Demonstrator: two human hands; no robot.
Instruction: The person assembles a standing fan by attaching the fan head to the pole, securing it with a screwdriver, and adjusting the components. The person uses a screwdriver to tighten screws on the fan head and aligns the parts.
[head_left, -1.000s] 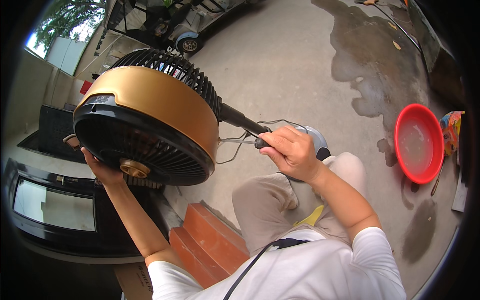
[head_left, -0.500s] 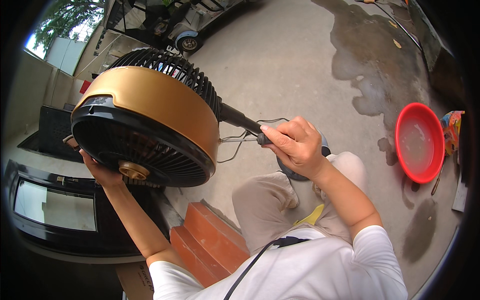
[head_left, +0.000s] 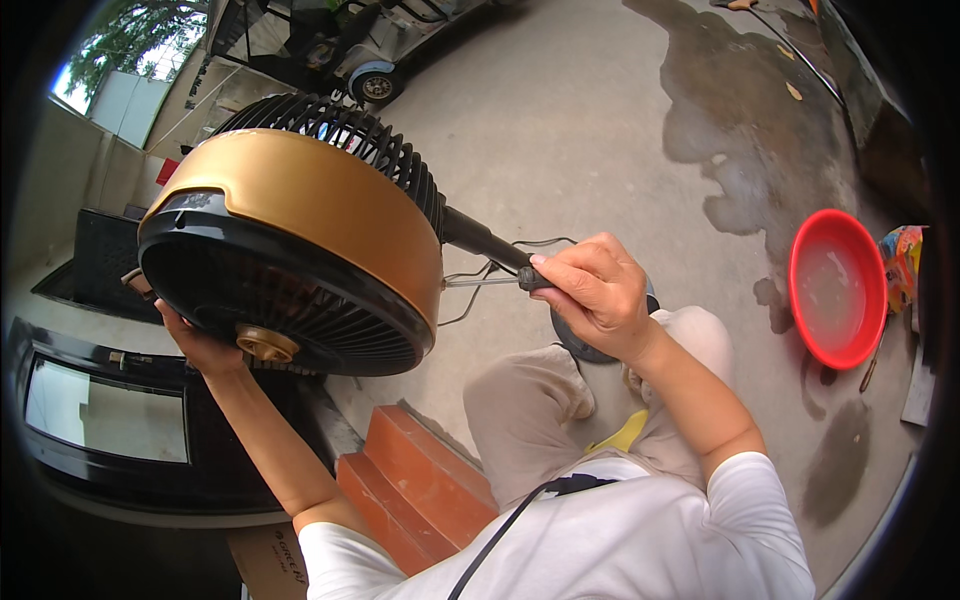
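A floor fan with a gold rim [head_left: 330, 215] and black grilles fills the left middle, its head tilted on a black pole [head_left: 482, 238]. My left hand [head_left: 208, 347] holds the fan head at its lower left edge, beside the gold centre knob [head_left: 267, 343]; some fingers are hidden behind the grille. My right hand [head_left: 600, 298] is closed around the dark handle of a screwdriver [head_left: 485, 282]. Its thin metal shaft points left, and the tip meets the right side of the gold rim. The screw itself is too small to make out.
The fan's round dark base [head_left: 570, 338] stands on the concrete by my knees. Orange steps [head_left: 425, 470] lie below the fan. To the right is a red basin [head_left: 795, 290] holding cloudy water, near a wet floor patch. A black cable loops behind the screwdriver.
The fan head has shifted very slightly in the picture. My right hand stays on the screwdriver, its handle slightly turned, with the tip still at the rim.
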